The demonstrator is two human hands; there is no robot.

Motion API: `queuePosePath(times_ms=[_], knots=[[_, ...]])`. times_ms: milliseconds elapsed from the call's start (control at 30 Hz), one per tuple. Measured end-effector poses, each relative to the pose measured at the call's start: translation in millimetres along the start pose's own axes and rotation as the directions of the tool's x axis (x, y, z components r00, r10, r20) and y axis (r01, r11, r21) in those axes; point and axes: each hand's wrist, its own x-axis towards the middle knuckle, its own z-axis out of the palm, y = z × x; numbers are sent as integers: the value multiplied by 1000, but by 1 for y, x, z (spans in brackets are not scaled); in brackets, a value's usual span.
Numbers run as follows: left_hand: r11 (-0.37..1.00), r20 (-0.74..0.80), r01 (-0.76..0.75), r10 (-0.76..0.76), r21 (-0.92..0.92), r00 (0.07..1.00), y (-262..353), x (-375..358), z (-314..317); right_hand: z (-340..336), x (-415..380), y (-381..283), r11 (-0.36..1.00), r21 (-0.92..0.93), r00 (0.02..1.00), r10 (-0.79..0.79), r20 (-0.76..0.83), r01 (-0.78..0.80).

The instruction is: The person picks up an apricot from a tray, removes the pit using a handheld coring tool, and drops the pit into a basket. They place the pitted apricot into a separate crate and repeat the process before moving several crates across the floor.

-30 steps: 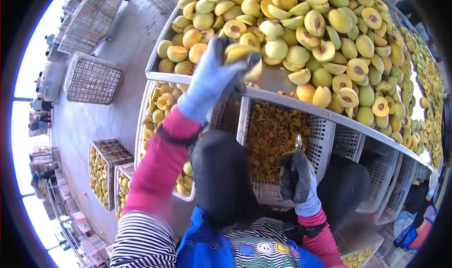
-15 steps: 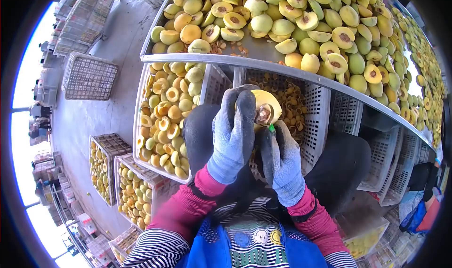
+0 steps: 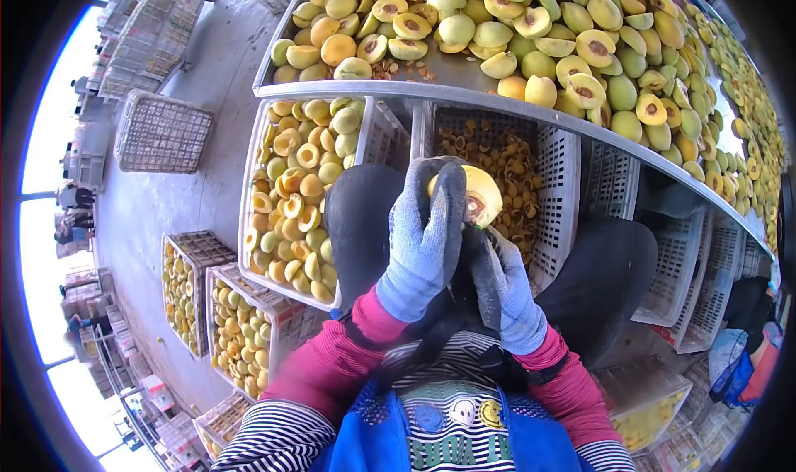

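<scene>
Left hand (image 3: 424, 244) back from tray (image 3: 458, 72); crate (image 3: 560, 198) holds scraps (image 3: 516, 174).

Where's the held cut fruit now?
Head view, just right of centre: the cut fruit sits in the left hand, the right hand at its lower edge, a perforated crate behind.

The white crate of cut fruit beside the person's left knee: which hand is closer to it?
Left. The left hand is to the right of the crate, past the left knee; the right hand is farther right.
</scene>
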Motion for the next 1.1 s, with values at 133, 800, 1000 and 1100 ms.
queuePosePath(times_ms=[133,800,1000,1100], knots=[[939,423,224,-97,-263,901,19,16,-14,4,-5,-26,990,138,1000,13,26,-17],[738,290,491,-398,-462,870,-24,-16,2,-2,-9,16,146,725,704,-176,688,-673],[832,182,378,-332,-405,926,-24,-5,-29,-18,-5,17,223,859,845,-186,501,-460],[975,-99,12,-35,-224,994,-4,-6,-47,-21,2,28,126,798,764,-235,601,-589]])
